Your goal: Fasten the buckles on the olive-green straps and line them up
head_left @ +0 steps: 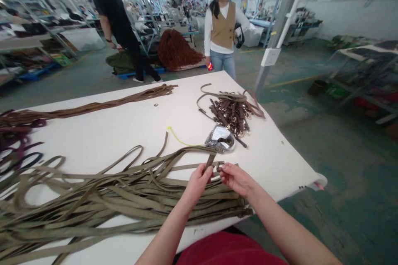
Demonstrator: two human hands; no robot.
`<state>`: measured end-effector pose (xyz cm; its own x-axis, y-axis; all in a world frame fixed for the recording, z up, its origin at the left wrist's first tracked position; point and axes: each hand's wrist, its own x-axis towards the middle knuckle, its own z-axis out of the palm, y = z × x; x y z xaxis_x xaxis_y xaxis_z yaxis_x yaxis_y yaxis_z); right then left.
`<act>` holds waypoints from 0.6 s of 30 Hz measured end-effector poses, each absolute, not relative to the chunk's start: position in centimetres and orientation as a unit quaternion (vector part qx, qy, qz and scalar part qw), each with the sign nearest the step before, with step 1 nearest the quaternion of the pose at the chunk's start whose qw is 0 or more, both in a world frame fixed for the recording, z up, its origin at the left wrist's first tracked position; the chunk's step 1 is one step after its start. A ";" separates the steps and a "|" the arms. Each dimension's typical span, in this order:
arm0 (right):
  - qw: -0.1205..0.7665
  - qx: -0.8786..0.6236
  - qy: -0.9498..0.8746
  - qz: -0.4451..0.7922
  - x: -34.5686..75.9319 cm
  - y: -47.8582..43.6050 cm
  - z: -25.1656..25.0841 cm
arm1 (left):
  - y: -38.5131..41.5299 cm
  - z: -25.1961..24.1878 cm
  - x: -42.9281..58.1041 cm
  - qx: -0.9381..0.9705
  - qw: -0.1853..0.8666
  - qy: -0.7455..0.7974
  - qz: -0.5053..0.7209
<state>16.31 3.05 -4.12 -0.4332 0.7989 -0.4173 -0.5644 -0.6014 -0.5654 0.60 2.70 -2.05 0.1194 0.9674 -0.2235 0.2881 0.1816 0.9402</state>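
Observation:
My left hand is closed on the end of an olive webbing strap, which sticks up past the thumb. Close beside it, my right hand pinches a small dark metal buckle between thumb and fingers. The strap end and the buckle are near each other; whether they touch I cannot tell. Under both hands lies a long heap of olive straps, running off to the left. Just beyond the hands sits a clear plastic bag of small dark metal pieces.
On the white table are brown straps, a pile of dark short straps with metal hooks, and a lone ring. A person in a tan vest stands beyond the far edge. Another person in black is at left. A post rises behind the table.

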 end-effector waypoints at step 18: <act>0.311 -0.362 -0.328 0.815 15.9 1.8 -4.8 | 1.4 -1.4 0.2 0.606 0.509 0.538 0.290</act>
<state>15.92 1.84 -4.77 -0.5449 0.7441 -0.3864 -0.2693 -0.5918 -0.7598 0.18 1.36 -1.35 0.2521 0.9476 -0.1962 0.3576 0.0972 0.9288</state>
